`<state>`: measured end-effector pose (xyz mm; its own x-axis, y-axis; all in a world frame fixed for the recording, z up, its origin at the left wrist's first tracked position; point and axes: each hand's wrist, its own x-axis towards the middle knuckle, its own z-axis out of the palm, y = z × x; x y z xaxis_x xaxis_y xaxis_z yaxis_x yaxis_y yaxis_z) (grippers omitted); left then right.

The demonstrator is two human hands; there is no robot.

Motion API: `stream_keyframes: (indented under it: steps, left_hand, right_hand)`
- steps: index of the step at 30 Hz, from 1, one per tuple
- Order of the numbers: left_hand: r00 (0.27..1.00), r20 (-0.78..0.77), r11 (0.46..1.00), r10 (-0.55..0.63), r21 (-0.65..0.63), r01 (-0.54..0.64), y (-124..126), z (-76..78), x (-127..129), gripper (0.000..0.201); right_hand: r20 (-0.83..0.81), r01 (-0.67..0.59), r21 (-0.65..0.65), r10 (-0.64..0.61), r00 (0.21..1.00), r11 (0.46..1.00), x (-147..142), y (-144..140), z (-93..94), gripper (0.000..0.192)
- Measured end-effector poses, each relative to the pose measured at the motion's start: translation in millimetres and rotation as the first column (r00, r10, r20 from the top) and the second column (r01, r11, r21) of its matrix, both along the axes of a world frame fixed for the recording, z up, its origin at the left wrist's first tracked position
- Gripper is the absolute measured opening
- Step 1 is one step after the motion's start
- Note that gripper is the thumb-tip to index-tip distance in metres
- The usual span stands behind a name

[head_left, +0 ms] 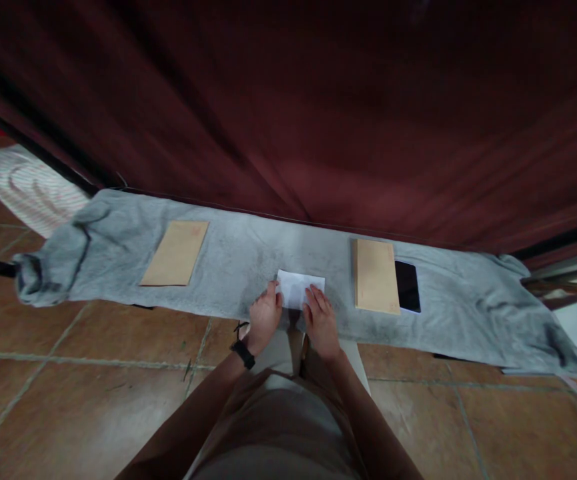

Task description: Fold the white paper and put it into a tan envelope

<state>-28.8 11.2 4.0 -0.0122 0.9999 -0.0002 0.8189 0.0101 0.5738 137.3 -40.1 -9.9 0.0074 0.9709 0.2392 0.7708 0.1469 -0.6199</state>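
Both hands, left hand (264,315) and right hand (321,319), press flat fingers on the white paper (300,288) at the grey towel's (118,233) near edge; keeping the paper's edges aligned would crease it cleanly.

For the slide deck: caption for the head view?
Both hands, left hand and right hand, press a white folded paper on a grey towel between two brown envelopes.

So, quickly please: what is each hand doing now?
Left hand: fingers on the left edge of the white paper, grip unclear.
Right hand: flat on the paper's right part, open.
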Motion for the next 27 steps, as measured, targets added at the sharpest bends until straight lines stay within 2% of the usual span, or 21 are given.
stream_keyframes:
  steps: [3,8,10,13,15,19,23,27]
  left_hand:
    - [0.999,-0.022,0.998,-0.028,0.060,0.030,-3,-5.9,-3,0.031]
    - [0.984,-0.140,0.971,-0.111,0.194,0.137,-5,-4.2,-1,0.036]
    - [0.961,-0.141,0.932,-0.237,0.247,0.266,-4,-3.4,5,0.043]
    - [0.869,-0.138,0.837,-0.475,0.234,0.495,-3,-7.3,16,0.049]
    - [0.833,-0.151,0.809,-0.532,0.198,0.553,-2,-12.2,21,0.054]
    - [0.838,-0.187,0.821,-0.513,0.179,0.543,0,-19.2,19,0.061]
    - [0.866,-0.205,0.852,-0.455,0.184,0.491,1,-18.5,10,0.058]
    - [0.875,-0.240,0.865,-0.421,0.186,0.467,1,-17.8,6,0.058]
  right_hand:
    - [0.119,-0.068,-0.039,0.072,0.990,0.997,-12,-11,-5.8,0.046]
    - [0.224,-0.068,-0.046,0.077,0.971,0.997,-15,-19,-11.2,0.049]
    - [0.237,-0.071,-0.041,0.078,0.968,0.997,-15,-18,-12.3,0.050]
    - [0.258,-0.072,-0.034,0.078,0.963,0.997,-15,-18,-15.3,0.052]
    - [0.277,-0.069,-0.029,0.074,0.958,0.997,-16,-18,-17.5,0.052]
    - [0.269,-0.072,-0.022,0.075,0.960,0.997,-16,-19,-18.0,0.050]
    - [0.213,-0.074,-0.020,0.077,0.974,0.997,-14,-21,-14.8,0.048]
    - [0.154,-0.013,-0.028,0.017,0.988,1.000,-10,-19,-12.4,0.049]
